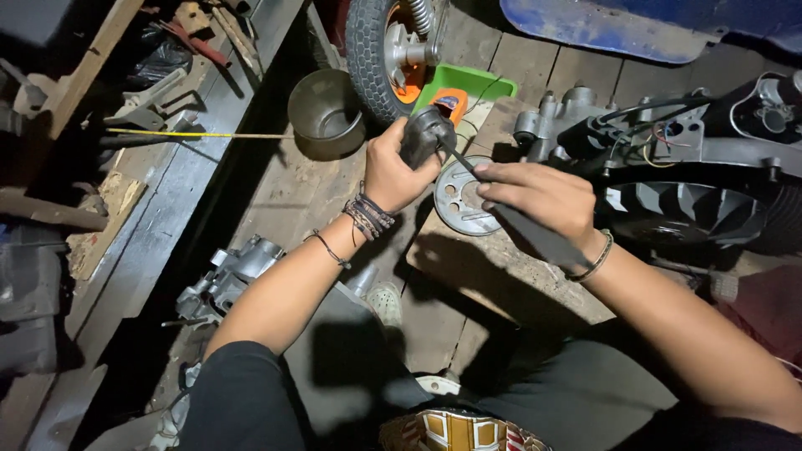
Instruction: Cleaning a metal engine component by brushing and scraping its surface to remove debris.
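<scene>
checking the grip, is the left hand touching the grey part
Touching. The head view shows the left hand wrapped around the grey part, fingers closed on it with no gap.

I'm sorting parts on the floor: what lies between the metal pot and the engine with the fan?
In the head view, between the metal pot and the engine sit a tyre, a green tray and the left hand gripping a dark part.
</scene>
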